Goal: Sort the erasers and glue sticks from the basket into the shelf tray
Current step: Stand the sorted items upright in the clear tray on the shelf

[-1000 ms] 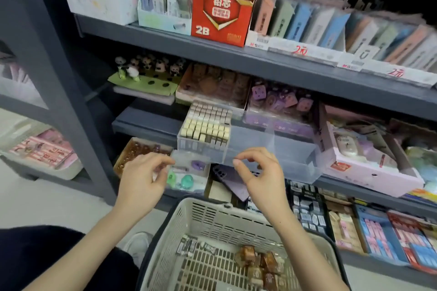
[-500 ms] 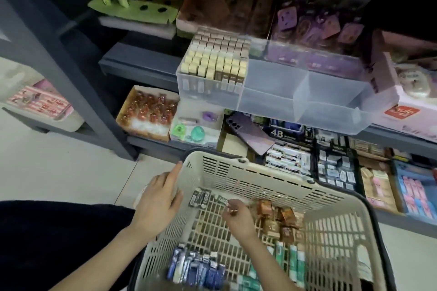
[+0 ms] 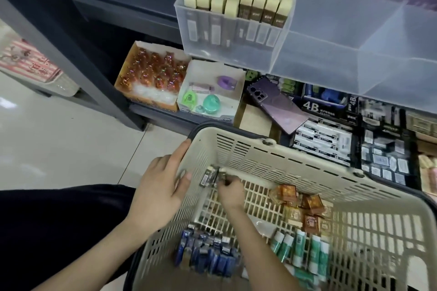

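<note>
Fingers of your right hand point(image 3: 230, 192) are curled down onto the dark-wrapped erasers point(image 3: 210, 176) in the far left corner of the basket point(image 3: 283, 163), closing on one of them; motion blur hides exactly how the fingertips sit. Your left hand point(image 3: 160, 194) lies over the basket's left rim with its fingers nearly straight. The index finger points along the edge toward the far corner, the thumb reaches inside the wall, and the hand holds nothing.

Below your right forearm, against the basket's near wall, blue-wrapped erasers point(image 3: 205, 255) stand packed in a row. Just to their right lie green-and-white glue sticks point(image 3: 300, 250), side by side. Beyond the glue sticks, toward the middle of the basket floor, brown-and-orange wrapped squares point(image 3: 300, 208) sit in a loose heap.

The shelf tray point(image 3: 331, 38), clear plastic with dividers, sits above the basket on the shelf edge. Its left compartment is filled with upright cream and brown boxes point(image 3: 238, 0).

On the shelf beneath the tray, a purple phone point(image 3: 276, 104) lies face down at an angle. Left of it is a white carton point(image 3: 210, 92) of small green and purple items, and further left an orange box point(image 3: 153, 75) of amber figures. Packs marked 4B point(image 3: 321, 134) lie to the phone's right.
</note>
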The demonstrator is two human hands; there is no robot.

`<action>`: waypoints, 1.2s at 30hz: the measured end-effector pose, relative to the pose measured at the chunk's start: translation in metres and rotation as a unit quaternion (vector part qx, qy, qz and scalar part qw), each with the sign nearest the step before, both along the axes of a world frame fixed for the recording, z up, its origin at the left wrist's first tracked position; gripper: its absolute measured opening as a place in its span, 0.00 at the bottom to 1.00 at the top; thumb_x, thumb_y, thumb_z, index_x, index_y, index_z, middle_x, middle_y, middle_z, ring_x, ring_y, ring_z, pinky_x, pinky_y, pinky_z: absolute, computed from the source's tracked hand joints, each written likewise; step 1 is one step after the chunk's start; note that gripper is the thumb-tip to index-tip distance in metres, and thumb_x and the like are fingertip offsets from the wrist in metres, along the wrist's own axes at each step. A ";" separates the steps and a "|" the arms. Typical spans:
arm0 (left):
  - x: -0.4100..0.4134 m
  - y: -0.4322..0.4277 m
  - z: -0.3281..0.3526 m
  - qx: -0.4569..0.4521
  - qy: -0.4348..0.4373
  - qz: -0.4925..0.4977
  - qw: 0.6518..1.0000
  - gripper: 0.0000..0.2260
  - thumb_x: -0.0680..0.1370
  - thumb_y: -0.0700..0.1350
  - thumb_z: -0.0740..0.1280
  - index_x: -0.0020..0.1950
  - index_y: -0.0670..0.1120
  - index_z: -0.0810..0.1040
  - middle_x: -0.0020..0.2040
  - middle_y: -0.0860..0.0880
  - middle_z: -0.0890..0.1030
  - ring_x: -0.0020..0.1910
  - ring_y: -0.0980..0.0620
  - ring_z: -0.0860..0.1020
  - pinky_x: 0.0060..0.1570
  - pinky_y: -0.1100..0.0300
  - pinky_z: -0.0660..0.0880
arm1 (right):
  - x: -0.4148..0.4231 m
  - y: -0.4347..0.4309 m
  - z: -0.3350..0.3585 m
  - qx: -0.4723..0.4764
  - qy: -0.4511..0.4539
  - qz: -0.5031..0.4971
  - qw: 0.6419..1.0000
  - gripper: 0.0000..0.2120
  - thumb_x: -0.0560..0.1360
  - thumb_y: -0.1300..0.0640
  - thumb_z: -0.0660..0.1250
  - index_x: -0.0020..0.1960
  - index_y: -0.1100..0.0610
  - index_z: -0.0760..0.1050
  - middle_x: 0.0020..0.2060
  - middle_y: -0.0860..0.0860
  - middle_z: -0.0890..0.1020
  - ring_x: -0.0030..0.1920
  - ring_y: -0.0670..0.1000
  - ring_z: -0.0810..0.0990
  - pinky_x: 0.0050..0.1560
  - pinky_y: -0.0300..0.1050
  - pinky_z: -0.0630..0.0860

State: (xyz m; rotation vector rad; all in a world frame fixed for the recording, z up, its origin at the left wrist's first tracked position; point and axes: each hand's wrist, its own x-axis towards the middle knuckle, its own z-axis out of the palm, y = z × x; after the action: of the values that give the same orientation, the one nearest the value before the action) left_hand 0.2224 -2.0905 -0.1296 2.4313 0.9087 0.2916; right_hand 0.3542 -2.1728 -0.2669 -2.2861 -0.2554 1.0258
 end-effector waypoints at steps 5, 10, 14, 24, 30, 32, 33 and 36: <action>0.001 -0.001 0.002 -0.006 -0.018 0.005 1.000 0.26 0.77 0.58 0.52 0.75 0.58 0.51 0.54 0.47 0.79 0.53 0.48 0.75 0.48 0.58 0.67 | -0.014 0.010 0.006 0.094 0.100 -0.125 0.983 0.16 0.75 0.52 0.69 0.56 0.62 0.73 0.48 0.54 0.81 0.51 0.56 0.80 0.48 0.42 0.74; 0.002 -0.001 0.002 -0.013 -0.028 0.009 0.999 0.26 0.77 0.59 0.52 0.74 0.60 0.51 0.54 0.48 0.79 0.53 0.49 0.75 0.47 0.59 0.67 | -0.014 0.003 0.008 0.160 0.206 -0.132 0.956 0.19 0.72 0.52 0.73 0.58 0.58 0.73 0.54 0.51 0.80 0.53 0.52 0.79 0.60 0.46 0.75; 0.001 -0.001 0.002 -0.020 -0.025 0.011 0.999 0.26 0.76 0.59 0.52 0.74 0.60 0.51 0.56 0.48 0.79 0.53 0.50 0.74 0.48 0.59 0.67 | -0.019 0.012 0.003 0.162 0.156 -0.115 0.968 0.13 0.73 0.58 0.71 0.55 0.60 0.74 0.50 0.56 0.82 0.50 0.54 0.81 0.52 0.46 0.78; 0.003 -0.001 0.002 -0.036 -0.020 0.016 0.999 0.28 0.75 0.58 0.53 0.75 0.58 0.53 0.47 0.52 0.76 0.47 0.53 0.72 0.42 0.60 0.65 | -0.008 0.009 0.010 0.214 0.319 -0.168 0.908 0.20 0.71 0.59 0.73 0.61 0.58 0.73 0.48 0.53 0.84 0.43 0.53 0.81 0.42 0.43 0.78; 0.002 -0.001 0.001 -0.038 -0.031 0.017 0.999 0.27 0.75 0.59 0.52 0.74 0.61 0.51 0.49 0.51 0.77 0.49 0.52 0.73 0.44 0.59 0.67 | -0.009 0.007 0.015 0.208 0.270 -0.136 0.930 0.25 0.69 0.62 0.74 0.62 0.57 0.69 0.51 0.56 0.81 0.39 0.49 0.78 0.36 0.39 0.74; 0.003 -0.001 0.000 -0.035 -0.038 0.016 0.999 0.27 0.74 0.60 0.51 0.73 0.62 0.50 0.48 0.51 0.77 0.48 0.52 0.73 0.43 0.59 0.67 | -0.010 0.004 0.018 0.213 0.270 -0.139 0.928 0.25 0.68 0.61 0.75 0.61 0.56 0.69 0.50 0.55 0.81 0.40 0.48 0.79 0.35 0.39 0.73; 0.004 0.000 -0.001 -0.034 -0.039 0.015 0.999 0.27 0.74 0.60 0.51 0.73 0.63 0.50 0.48 0.51 0.77 0.48 0.52 0.73 0.43 0.59 0.68 | -0.010 0.003 0.019 0.217 0.273 -0.143 0.926 0.24 0.68 0.62 0.76 0.60 0.57 0.70 0.49 0.54 0.81 0.40 0.48 0.79 0.34 0.38 0.73; 0.003 0.000 -0.003 -0.028 -0.045 0.016 0.998 0.27 0.74 0.60 0.51 0.74 0.62 0.51 0.48 0.51 0.78 0.49 0.51 0.74 0.42 0.58 0.68 | -0.006 -0.001 0.023 0.214 0.304 -0.151 0.916 0.25 0.66 0.62 0.77 0.59 0.60 0.72 0.48 0.55 0.83 0.41 0.49 0.82 0.36 0.41 0.76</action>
State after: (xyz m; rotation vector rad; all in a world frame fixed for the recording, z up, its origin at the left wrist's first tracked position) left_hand 0.2255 -2.0905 -0.1326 2.3340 0.9056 0.3802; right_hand 0.3482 -2.1741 -0.2442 -1.4708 0.1244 1.3013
